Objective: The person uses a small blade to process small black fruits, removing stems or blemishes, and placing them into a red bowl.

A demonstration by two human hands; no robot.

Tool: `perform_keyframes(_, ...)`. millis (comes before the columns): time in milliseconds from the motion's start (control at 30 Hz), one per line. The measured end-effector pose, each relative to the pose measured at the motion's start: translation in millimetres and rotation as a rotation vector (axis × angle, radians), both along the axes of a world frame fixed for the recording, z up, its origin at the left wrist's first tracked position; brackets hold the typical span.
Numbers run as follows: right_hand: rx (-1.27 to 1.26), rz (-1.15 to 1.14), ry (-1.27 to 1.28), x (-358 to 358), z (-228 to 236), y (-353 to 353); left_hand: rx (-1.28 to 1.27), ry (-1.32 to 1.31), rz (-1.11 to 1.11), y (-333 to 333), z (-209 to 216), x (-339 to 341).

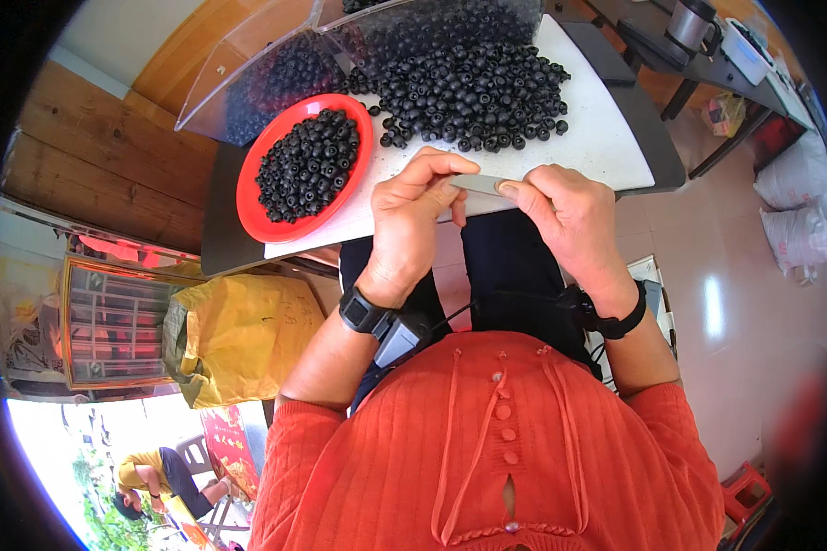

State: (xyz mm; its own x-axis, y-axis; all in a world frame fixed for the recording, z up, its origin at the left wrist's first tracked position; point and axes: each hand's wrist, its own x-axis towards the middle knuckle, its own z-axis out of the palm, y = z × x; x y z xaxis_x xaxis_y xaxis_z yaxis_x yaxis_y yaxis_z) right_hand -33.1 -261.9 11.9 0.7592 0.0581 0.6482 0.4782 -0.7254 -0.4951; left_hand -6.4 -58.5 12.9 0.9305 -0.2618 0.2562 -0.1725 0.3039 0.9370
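My right hand (pixel 574 216) is closed around a small knife whose short grey blade (pixel 478 185) points left; its handle is hidden in the fist. At the blade's tip, the thumb and forefinger of my left hand (pixel 412 216) are pinched together. Whether anything small sits between them is hidden. Both hands are raised over the near edge of a white board (pixel 606 138). Beyond them lies a wide heap of small, shiny black round pieces (pixel 478 87), many with a ring-shaped opening. More of these fill a red plate (pixel 250 188) to the left of my hands.
A clear plastic bin (pixel 234 83) of black pieces stands open behind the heap. Left of my legs is a yellow sack (pixel 243 335). A metal mug (pixel 689 28) and white tub (pixel 746 53) stand on a side table. Another person (pixel 161 477) sits outside, far left.
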Motion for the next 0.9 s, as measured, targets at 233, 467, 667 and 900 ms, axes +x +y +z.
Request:
perform_keyframes(233, 0.739, 0.231, 0.326, -1, 4, -30, 0.551, -0.445, 0.547, 51, 50, 8)
perform_keyframes(467, 0.969, 0.509, 0.242, 12, 3, -41, 1.154, -0.843, 0.719, 83, 33, 35)
perform_keyframes(667, 0.907, 0.541, 0.157, 14, 8, -26, 1.003, -0.889, 0.458, 14, 23, 46)
perform_keyframes(900, 0.848, 0.451, 0.338, 5, 5, -24, 1.161, -0.929, 0.436, 0, 17, 67)
